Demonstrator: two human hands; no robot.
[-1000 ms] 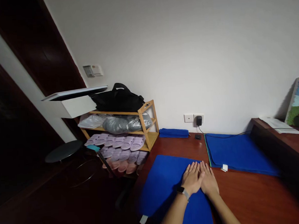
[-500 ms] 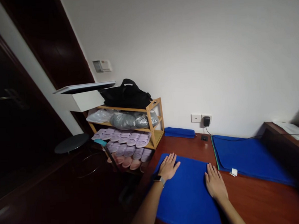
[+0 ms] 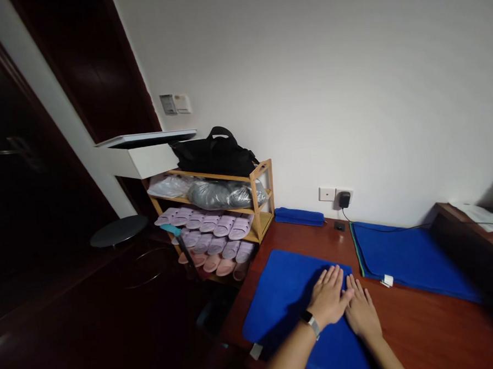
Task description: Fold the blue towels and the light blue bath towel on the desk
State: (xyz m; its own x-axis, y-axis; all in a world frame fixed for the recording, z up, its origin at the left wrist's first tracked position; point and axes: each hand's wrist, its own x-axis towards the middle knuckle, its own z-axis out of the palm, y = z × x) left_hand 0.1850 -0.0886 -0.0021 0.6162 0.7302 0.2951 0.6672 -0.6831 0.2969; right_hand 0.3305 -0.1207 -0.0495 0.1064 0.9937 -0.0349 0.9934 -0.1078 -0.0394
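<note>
A blue cloth, likely a towel (image 3: pixel 277 298), lies flat on the reddish-brown table (image 3: pixel 427 329), with a small white tag at its lower left corner. My left hand (image 3: pixel 329 298), wearing a watch, is over the cloth's right part with its fingers stretched out; whether the palm presses down I cannot tell. Close beside it, my right hand (image 3: pixel 362 308) rests flat along the cloth's right edge, fingers extended. The left thumb meets or overlaps the right hand. Neither hand grips anything.
A folded blue cloth (image 3: pixel 407 258) with a green edge lies to the right. A rolled blue cloth (image 3: pixel 300 216) sits by the wall, near a plugged-in adapter (image 3: pixel 344 200). At the left stand a wooden rack (image 3: pixel 255 200) with slippers and a round stool (image 3: pixel 119 231).
My left hand has moved right from the cloth's left side to beside my right hand. The right hand has stayed at the right edge. The view has shifted slightly.
</note>
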